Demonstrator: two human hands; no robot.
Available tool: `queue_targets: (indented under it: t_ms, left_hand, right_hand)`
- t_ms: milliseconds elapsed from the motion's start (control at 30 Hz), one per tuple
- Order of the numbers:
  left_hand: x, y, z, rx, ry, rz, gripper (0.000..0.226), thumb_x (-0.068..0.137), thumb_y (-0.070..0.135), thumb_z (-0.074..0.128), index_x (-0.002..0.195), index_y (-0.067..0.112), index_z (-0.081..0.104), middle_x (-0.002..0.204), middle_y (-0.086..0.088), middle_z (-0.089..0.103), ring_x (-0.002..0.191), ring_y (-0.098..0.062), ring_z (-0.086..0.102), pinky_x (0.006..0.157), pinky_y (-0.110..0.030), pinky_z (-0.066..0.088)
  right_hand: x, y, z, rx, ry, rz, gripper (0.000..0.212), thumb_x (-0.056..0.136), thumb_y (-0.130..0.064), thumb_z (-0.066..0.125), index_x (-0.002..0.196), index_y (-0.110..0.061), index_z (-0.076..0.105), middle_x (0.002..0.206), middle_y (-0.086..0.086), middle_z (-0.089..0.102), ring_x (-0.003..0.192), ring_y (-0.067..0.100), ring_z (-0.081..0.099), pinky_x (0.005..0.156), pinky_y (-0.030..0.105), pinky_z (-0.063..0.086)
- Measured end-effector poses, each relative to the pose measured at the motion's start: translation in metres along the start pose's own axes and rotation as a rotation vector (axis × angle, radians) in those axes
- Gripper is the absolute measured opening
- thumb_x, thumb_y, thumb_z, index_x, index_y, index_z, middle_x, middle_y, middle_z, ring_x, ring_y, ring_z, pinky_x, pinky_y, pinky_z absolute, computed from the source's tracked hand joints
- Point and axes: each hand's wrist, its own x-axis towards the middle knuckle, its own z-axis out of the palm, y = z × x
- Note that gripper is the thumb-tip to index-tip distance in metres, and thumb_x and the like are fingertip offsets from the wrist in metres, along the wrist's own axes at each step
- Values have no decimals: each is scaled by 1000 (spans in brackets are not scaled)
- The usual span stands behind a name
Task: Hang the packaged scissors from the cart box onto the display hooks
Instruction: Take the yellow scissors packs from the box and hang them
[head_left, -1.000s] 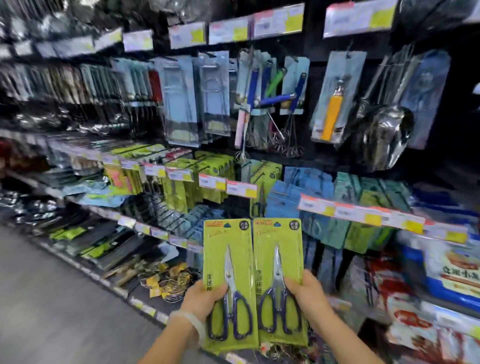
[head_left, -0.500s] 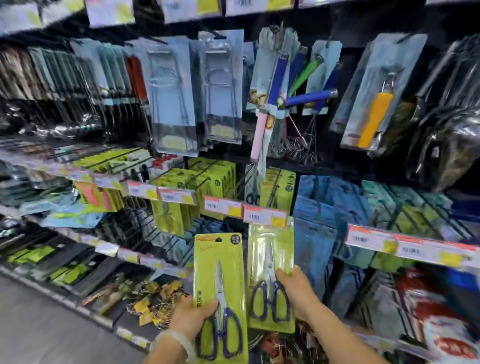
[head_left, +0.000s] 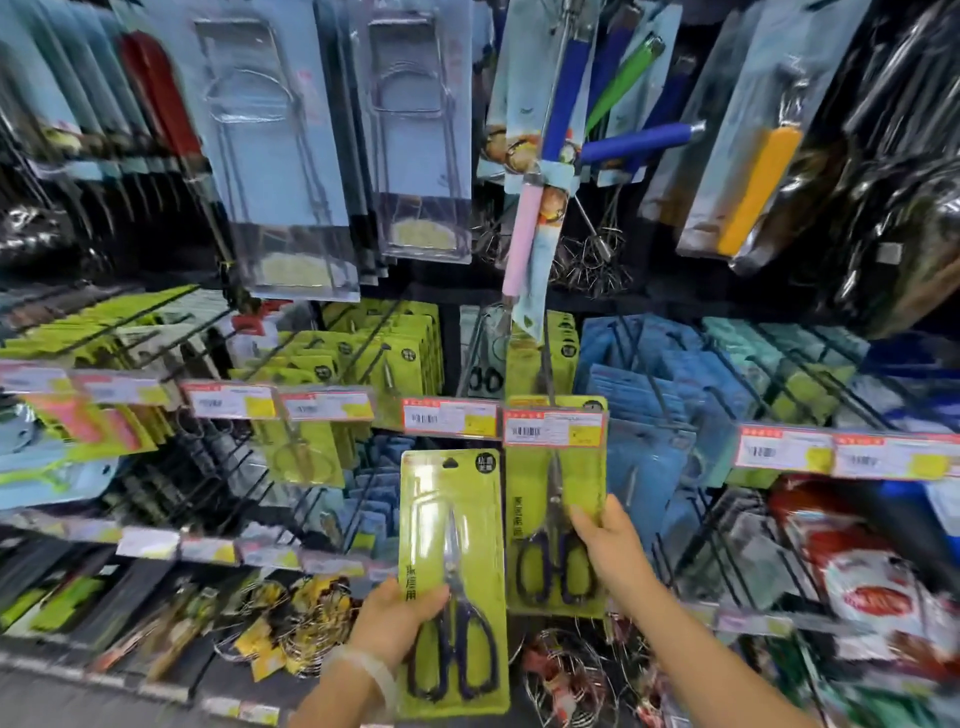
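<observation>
Two green scissors packs in hand, one per hand. Left hand (head_left: 396, 621), pale band at the wrist, grip pinching the left scissors pack (head_left: 453, 582) at its left edge, thumb across the front; pack upright, held clear of the display, below the price tags. Right hand (head_left: 610, 543), grip closed on the right scissors pack (head_left: 555, 512) at its right edge; this pack's top sits behind a price tag (head_left: 555, 428), at a display hook (head_left: 546, 366). Whether it is threaded on cannot be told.
</observation>
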Motion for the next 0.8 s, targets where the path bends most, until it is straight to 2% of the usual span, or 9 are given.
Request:
queue_targets:
  t_ms: [33, 133, 233, 333, 500, 567, 667, 733, 800]
  left_hand:
    - [7, -4, -4, 16, -20, -7, 115, 28, 57, 87, 129, 14, 54, 130, -9, 59, 119, -31, 56, 103, -52, 43]
    - [9, 1, -9, 44, -66, -2, 112, 36, 51, 81, 136, 14, 47, 136, -8, 55, 124, -30, 52, 106, -52, 40]
    - [5, 9, -8, 39, -66, 26, 123, 33, 58, 84, 140, 17, 41, 143, -6, 47, 130, -30, 46, 108, -53, 37]
    - [10, 12, -9, 23, -71, 23, 119, 46, 57, 84, 145, 20, 31, 151, -4, 35, 136, -29, 38, 111, -53, 32]
    - [29, 1, -13, 30, -82, 14, 134, 18, 70, 82, 137, 23, 41, 140, -4, 51, 126, -28, 51, 104, -54, 42]
    - [6, 21, -4, 51, -90, 37, 113, 40, 58, 83, 136, 17, 42, 138, -3, 52, 126, -30, 50, 107, -52, 39]
    - [-4, 31, 9, 60, -97, 20, 69, 80, 25, 71, 138, 7, 38, 135, 3, 45, 132, -31, 42, 112, -46, 32]
    - [-5, 29, 14, 104, -103, 20, 61, 81, 24, 71, 133, 6, 44, 138, -3, 48, 125, -31, 49, 110, -48, 35]
    - [-1, 28, 19, 135, -114, 49, 62, 78, 29, 73, 129, 4, 48, 134, -11, 56, 120, -27, 55, 106, -49, 41]
  right_hand:
    - [4, 0, 2, -6, 6, 17, 55, 95, -32, 50, 140, -4, 34, 142, 14, 45, 130, 28, 44, 110, 43, 35]
    - [2, -3, 8, -33, 0, 64, 40, 97, -28, 47, 127, -2, 43, 132, 14, 51, 117, 25, 48, 104, 38, 37]
    - [3, -5, 11, -46, -12, 76, 46, 99, -27, 43, 137, -2, 35, 144, 15, 40, 131, 27, 39, 109, 39, 31]
    - [6, -17, 12, -48, -4, 123, 55, 100, -30, 38, 143, 2, 24, 150, 17, 31, 137, 30, 32, 110, 36, 28]
    - [6, -19, 9, -165, 165, 231, 62, 97, -42, 39, 138, 4, 30, 141, 22, 42, 128, 35, 43, 105, 38, 36]
    - [-1, -18, 10, -194, 133, 198, 57, 97, -45, 39, 133, -1, 40, 133, 14, 50, 123, 31, 48, 103, 37, 38]
    - [-26, -16, 23, -6, -200, 116, 47, 93, -49, 45, 122, -13, 53, 118, -1, 59, 113, 19, 56, 104, 35, 42]
    - [-38, -13, 36, -22, -288, 72, 39, 90, -46, 53, 115, -16, 54, 113, 0, 61, 105, 16, 59, 98, 35, 47]
    - [-41, -3, 44, -91, -199, 24, 29, 90, -38, 56, 103, -11, 56, 99, 2, 61, 89, 15, 57, 86, 37, 51]
